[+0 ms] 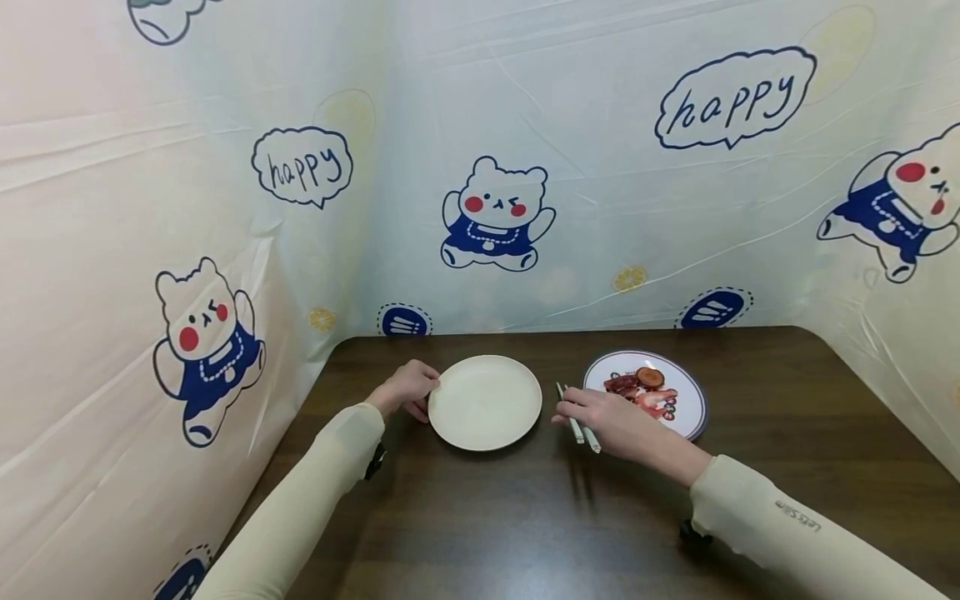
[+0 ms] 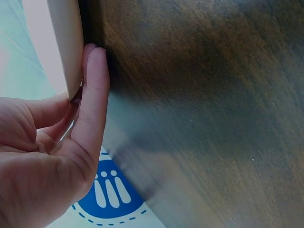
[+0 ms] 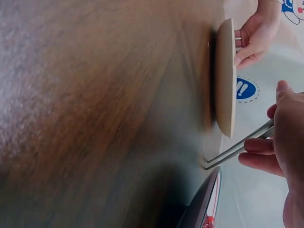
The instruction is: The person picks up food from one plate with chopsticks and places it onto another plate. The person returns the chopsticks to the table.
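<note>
A plain cream plate (image 1: pixel 485 403) sits toward the back of the table. My left hand (image 1: pixel 409 388) pinches its left rim; in the left wrist view the thumb lies over the plate's edge (image 2: pixel 56 42) and the fingers reach beneath it. Between the two plates, my right hand (image 1: pixel 600 417) holds a pair of chopsticks (image 1: pixel 576 427) above the table, tips pointing away. In the right wrist view the chopstick tips (image 3: pixel 207 164) are slightly apart with nothing between them. A white plate with a dark blue rim (image 1: pixel 693 408) lies beside the right hand, bearing meat-like food pieces (image 1: pixel 647 385).
The dark brown wooden table (image 1: pixel 480 525) has rounded back corners. A pale cloth curtain (image 1: pixel 600 208) printed with cartoon bears and "happy" bubbles hangs behind the table and along both sides.
</note>
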A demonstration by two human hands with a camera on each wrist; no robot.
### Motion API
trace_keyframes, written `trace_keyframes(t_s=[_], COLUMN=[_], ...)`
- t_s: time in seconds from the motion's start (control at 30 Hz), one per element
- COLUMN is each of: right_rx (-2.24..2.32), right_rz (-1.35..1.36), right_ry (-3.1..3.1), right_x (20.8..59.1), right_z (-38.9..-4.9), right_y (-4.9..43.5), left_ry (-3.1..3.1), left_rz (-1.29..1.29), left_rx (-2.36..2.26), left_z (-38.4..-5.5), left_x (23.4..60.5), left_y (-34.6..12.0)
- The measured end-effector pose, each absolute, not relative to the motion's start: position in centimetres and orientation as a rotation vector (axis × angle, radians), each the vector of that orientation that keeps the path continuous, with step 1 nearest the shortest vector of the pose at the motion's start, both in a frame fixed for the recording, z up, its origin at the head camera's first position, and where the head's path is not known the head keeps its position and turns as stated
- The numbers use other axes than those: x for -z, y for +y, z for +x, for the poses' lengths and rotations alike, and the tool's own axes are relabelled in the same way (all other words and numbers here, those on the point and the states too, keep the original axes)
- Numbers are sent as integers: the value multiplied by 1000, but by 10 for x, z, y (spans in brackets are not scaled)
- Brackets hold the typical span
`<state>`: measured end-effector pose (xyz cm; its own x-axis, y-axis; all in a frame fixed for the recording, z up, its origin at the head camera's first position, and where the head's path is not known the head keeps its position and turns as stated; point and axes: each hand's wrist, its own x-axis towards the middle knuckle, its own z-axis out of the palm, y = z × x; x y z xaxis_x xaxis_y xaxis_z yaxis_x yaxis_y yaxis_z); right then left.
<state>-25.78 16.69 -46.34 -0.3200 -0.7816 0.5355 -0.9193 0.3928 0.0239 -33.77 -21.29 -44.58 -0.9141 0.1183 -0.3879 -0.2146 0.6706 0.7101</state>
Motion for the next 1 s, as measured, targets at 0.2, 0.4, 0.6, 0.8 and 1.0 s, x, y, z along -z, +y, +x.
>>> trace_keyframes(t_s=[0.2,0.4,0.6,0.8,1.0], right_rx=[-323,-298,-283,-216,-214], right_rz=[1406,1344,1313,1303,1319], right_ry=[-2255,-2415,-2489,-2518,-2496], right_x=[464,467,477,482,486], right_z=[-253,-242,-237,-234,-233], right_y=[160,152,148,147,146], left_ry=[2480,2483,2479,2479,2471], left_rz=[-72,-73,-62,-63,-74], left_rx=[-1130,-1124,-1122,-1123,-1131], left_z=[-337,-336,-332,-331,-333], left_x=[444,442,441,441,443], left_y=[-214,-214,-213,-213,-213])
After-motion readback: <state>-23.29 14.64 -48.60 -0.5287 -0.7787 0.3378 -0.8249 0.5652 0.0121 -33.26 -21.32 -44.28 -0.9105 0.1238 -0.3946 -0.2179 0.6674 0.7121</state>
